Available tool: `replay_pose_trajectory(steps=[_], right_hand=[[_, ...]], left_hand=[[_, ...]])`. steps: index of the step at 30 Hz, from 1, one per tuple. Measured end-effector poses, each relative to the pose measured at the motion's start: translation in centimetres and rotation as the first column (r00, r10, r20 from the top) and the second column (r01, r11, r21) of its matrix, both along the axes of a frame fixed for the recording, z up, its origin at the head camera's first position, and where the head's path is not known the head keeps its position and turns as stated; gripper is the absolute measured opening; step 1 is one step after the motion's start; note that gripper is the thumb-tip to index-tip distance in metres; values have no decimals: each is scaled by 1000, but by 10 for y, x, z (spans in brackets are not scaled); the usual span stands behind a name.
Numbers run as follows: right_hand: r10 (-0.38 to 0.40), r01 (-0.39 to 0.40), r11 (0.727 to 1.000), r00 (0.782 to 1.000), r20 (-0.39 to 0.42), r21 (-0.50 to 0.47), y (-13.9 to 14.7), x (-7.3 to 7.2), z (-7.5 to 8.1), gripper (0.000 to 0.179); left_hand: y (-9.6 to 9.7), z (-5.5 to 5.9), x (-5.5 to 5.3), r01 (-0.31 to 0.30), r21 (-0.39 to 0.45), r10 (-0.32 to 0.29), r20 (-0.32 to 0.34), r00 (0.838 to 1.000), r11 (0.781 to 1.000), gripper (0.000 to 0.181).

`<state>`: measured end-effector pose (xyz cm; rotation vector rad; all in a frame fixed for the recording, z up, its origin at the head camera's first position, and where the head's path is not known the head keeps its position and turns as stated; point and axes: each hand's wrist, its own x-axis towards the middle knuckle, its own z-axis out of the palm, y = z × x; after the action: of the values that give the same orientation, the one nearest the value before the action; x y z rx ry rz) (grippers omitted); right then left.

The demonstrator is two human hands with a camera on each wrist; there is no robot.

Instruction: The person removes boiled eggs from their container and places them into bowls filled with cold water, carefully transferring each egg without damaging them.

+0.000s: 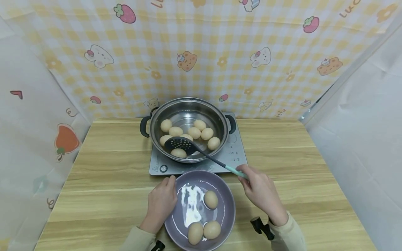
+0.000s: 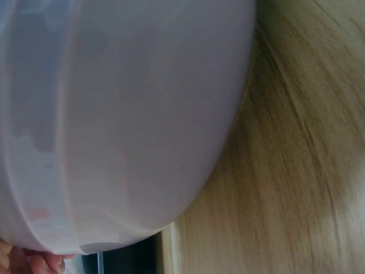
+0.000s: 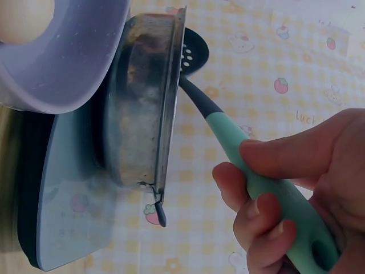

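Purple bowl [image 1: 224,216] sat mid-width, toward the near side of the table [image 1: 100,181]. Glazed: judged rigid, smooth, fairly weighty, best steadied by its rim, which the left hand [image 1: 162,200] gripped at the far left, fingers curled. Three brown eggs [image 1: 212,230] lay inside: likely slippery, fragile, apt to roll.

Right hand [image 1: 260,190] had fingers wrapped round the mint-green handle [image 1: 232,169] of a perforated skimmer [image 1: 181,144]. Tool judged light, stiff; the thick grip looked the right hold. Black head hung over the near-left part of the steel pot [image 1: 185,104], bare as far as seen; contact with the pot's rim could not be told.

Nine eggs showed in the pot; probably heavy, perhaps hot. It stood on a grey induction cooker [image 1: 235,158] by the middle of the table's far edge.

Table flat, wood-grained. Yellow-checked curtain [image 1: 220,42] behind the far edge; white sheet [image 1: 28,139] along the left.
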<state>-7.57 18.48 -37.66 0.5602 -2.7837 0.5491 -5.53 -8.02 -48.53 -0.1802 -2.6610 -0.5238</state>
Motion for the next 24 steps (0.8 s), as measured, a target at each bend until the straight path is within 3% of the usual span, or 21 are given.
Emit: replay_pose_trajectory(steps=[12,24], right_hand=[[-39,38,999,998,43,12,-2,2,10,22],[-14,25,994,994,106,-103,-1,-2,10,24]], left_hand=[[0,-1,-1,-2,-4,2,-7,1000,1000,11],[0,-1,-1,-1,-5,1,-8,1000,1000,11]])
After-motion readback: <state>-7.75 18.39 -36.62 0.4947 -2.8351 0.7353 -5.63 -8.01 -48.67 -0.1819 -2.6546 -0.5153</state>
